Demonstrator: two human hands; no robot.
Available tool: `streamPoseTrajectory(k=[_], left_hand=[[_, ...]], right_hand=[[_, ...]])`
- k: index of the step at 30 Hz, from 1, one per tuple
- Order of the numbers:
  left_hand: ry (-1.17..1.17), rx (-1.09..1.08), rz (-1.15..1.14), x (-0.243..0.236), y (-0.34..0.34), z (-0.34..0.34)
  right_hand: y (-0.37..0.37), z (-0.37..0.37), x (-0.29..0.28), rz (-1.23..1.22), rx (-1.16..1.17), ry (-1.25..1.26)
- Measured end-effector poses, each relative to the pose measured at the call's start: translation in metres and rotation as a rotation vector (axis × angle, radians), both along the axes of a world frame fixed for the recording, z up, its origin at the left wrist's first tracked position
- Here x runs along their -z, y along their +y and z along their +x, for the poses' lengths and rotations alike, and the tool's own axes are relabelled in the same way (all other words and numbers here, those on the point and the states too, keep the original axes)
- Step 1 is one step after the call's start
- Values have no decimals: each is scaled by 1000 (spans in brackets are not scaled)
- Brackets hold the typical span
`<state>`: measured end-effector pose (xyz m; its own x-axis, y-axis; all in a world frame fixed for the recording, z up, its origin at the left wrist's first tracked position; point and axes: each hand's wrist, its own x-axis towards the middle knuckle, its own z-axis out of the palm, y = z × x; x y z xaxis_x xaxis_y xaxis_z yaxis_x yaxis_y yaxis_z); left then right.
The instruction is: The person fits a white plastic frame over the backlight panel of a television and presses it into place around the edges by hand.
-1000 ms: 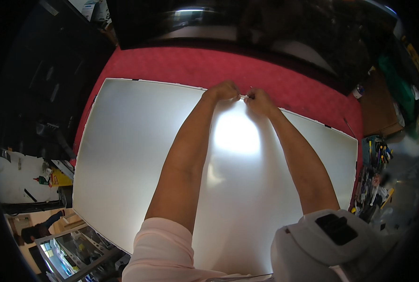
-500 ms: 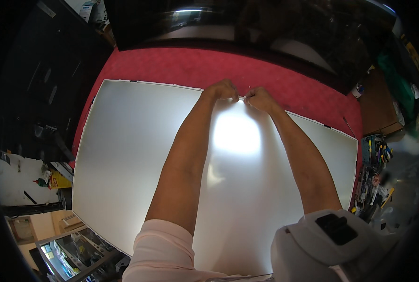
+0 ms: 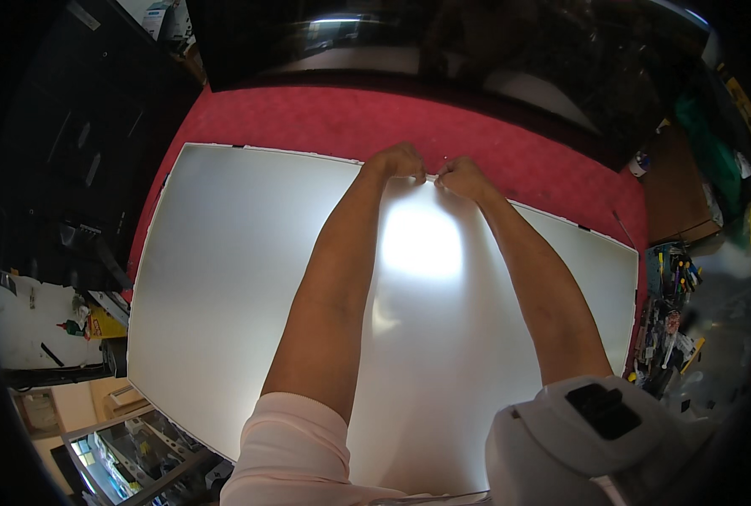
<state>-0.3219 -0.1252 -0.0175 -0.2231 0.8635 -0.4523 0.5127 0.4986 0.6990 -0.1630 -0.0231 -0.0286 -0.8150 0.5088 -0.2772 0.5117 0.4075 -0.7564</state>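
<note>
A large, glossy white sheet-like panel (image 3: 223, 253) lies across the red surface, with a bright glare spot near its far middle. Both my arms reach over it to its far edge. There my left hand (image 3: 398, 161) is closed, its fingertips pinching the rim. Just to its right, my right hand (image 3: 463, 179) is also closed on the same rim, thumb and fingers pressed together. A narrow gap separates the two hands. The fingers partly hide the bit of edge they grip. Small dark clips show along the panel's border.
A red padded cover (image 3: 282, 114) surrounds the panel. Beyond it stands a large black glossy screen (image 3: 375, 51). Another dark panel (image 3: 72, 152) leans at the left. At the right are a cardboard box (image 3: 679, 190) and a pile of hand tools (image 3: 670, 312).
</note>
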Motion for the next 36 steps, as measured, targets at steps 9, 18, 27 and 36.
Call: streamPoseTrajectory(k=[9, 18, 27, 36], left_hand=[[-6, 25, 4, 1, 1, -3], [17, 1, -2, 5, 1, -5], [23, -2, 12, 5, 2, -3], [-17, 48, 35, 1, -3, -3]], right_hand=[[4, 0, 5, -34, -23, -7], [0, 0, -5, -79, -11, -14], [2, -3, -6, -18, -41, -24], [-3, 1, -2, -20, -37, 62]])
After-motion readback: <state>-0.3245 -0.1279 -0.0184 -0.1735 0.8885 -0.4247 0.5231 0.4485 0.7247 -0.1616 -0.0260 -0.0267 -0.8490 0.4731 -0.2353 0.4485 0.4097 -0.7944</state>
